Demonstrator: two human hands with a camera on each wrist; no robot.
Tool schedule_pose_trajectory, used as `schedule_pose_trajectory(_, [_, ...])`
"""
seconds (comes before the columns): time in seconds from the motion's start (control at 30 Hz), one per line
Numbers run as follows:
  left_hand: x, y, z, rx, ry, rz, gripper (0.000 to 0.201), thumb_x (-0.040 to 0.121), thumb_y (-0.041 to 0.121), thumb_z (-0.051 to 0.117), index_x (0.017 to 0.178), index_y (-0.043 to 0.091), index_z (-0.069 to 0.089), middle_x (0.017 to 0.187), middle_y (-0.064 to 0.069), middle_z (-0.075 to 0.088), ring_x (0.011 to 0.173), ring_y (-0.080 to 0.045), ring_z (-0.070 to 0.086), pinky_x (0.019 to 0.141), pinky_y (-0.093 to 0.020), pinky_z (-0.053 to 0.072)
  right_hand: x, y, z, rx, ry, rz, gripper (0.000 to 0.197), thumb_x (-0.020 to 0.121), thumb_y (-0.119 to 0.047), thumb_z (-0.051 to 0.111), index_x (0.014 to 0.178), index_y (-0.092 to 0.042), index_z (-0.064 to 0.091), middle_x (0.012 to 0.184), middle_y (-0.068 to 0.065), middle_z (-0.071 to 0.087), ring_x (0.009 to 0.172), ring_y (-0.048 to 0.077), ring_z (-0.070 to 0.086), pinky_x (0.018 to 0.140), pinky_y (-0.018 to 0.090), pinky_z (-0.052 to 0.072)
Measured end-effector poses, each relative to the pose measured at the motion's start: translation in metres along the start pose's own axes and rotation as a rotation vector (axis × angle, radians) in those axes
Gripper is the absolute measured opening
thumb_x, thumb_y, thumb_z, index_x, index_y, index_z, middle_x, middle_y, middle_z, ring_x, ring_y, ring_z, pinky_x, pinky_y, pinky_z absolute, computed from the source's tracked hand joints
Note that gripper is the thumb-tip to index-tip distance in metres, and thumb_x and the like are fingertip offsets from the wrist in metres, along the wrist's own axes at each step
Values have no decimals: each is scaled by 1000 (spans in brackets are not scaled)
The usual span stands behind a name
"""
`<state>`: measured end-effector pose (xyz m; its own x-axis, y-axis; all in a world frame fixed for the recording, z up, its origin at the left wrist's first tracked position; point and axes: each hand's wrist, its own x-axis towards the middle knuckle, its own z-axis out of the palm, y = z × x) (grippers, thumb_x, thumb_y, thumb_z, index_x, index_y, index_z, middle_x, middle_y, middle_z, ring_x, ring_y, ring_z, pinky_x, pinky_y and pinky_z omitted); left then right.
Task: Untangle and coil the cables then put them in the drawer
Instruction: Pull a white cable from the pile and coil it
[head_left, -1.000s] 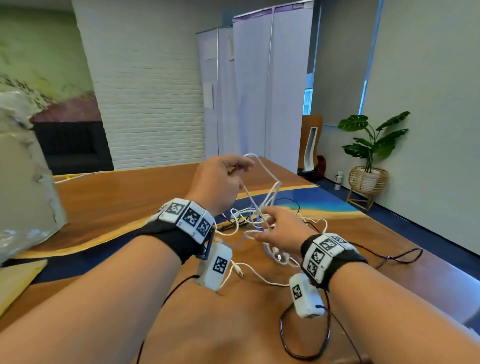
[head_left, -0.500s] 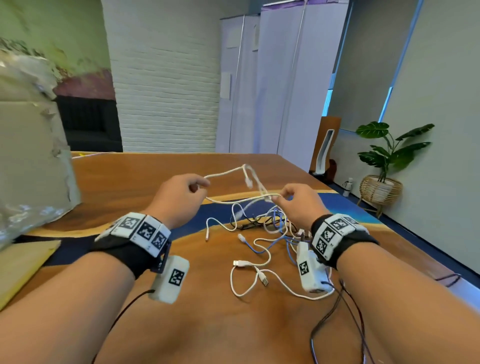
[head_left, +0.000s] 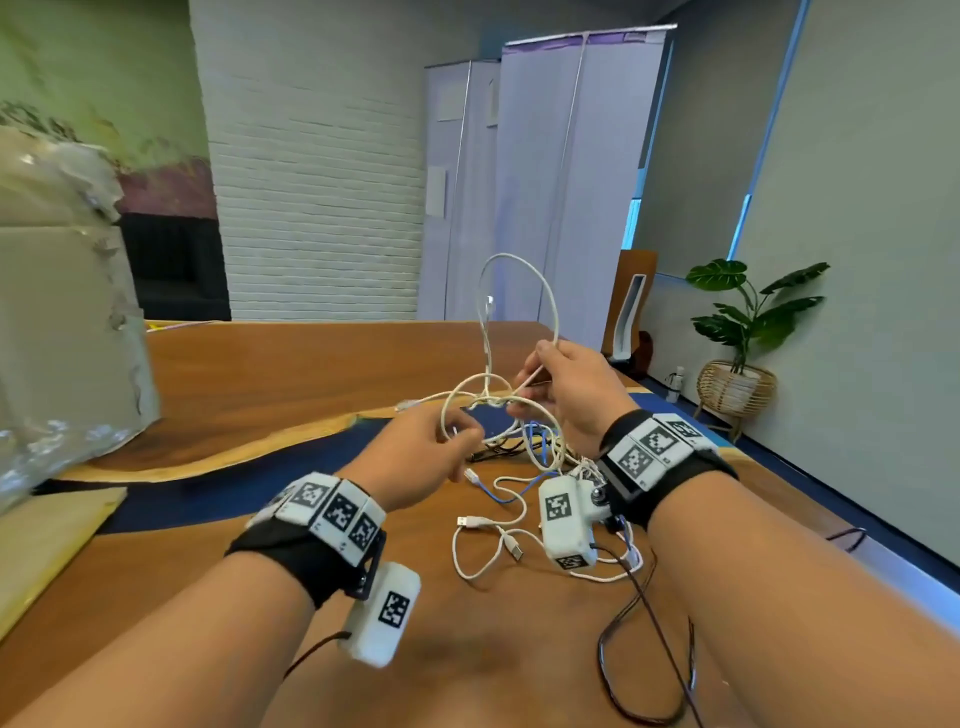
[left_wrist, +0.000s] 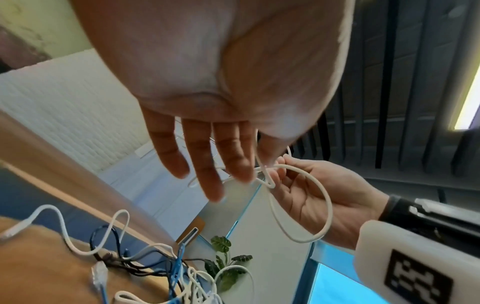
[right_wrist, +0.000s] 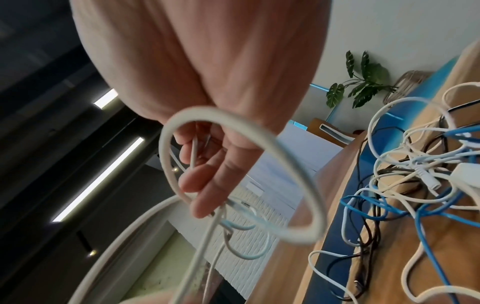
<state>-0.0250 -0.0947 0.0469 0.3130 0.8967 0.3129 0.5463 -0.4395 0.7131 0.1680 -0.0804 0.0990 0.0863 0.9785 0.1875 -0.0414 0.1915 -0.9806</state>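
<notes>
- Near: my left hand (head_left: 415, 457) now sits lower and closer than half a second ago, index and thumb nipping a loop of the white cable (head_left: 519, 270); its other fingers hang straight.
- Middle: my right hand (head_left: 571, 395) has risen, fingers curled round the same cable, whose stretched run has become a tall loop with a knot between my hands.
- Far: the remaining tangle (head_left: 524, 457) lies on the table (head_left: 260, 374).
- Judgement: untangling continues; coiling is not begun, no drawer in view.
</notes>
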Motion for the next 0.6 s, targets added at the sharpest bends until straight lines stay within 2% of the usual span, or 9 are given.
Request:
schedule_pose_trajectory(0.07, [1,-2,4,-102,62,-13,30,106,32,49,84,22,65,62,-4,72,56,-9,60,69,-34,50,0,7,-10,-6,19,7,33,111,-18,41,86,-2,56,70,15,61,55,23,61,66,47,61])
schedule_pose_trajectory(0.17, [11,-14,5,-265,149,-74,30,108,24,46,88,11,66,56,-6,65,57,-24,62,70,-46,53,5,36,-30,-90,36,41,31,111,-19,41,88,-4,55,72,18,60,53,23,60,64,46,60])
schedule_pose_trajectory(0.27, [22,-31,9,-354,137,-144,23,107,17,51,95,9,69,73,-7,76,64,-24,68,74,-46,55,15,78,-45,-170,51,113,30,111,-21,41,92,-4,57,86,18,71,61,24,68,66,44,61])
schedule_pose_trajectory(0.37, [31,-53,13,-347,22,-254,17,105,13,55,104,15,72,93,-1,79,73,-19,71,72,-37,55,30,111,-44,-126,61,156,32,111,-16,37,89,-3,56,105,18,74,82,30,77,74,43,63])
schedule_pose_trajectory(0.47, [45,-84,14,-359,-20,-361,15,102,18,62,115,21,70,104,0,77,77,-19,71,74,-38,58,43,124,-30,4,11,179,27,111,-13,33,92,-4,50,108,22,73,87,35,77,74,46,63])
schedule_pose_trajectory(0.53, [54,-101,12,-315,8,-385,32,100,20,66,131,28,63,117,1,70,90,-22,73,78,-41,60,51,124,-17,77,-22,165,26,112,-15,32,94,-6,48,109,26,71,86,37,77,69,47,63])
schedule_pose_trajectory(0.6, [63,-112,10,-283,-15,-361,54,96,23,70,144,40,51,130,6,58,108,-20,68,75,-37,59,60,119,-3,169,-34,155,26,112,-16,33,92,-7,47,105,26,72,80,36,76,68,47,63])
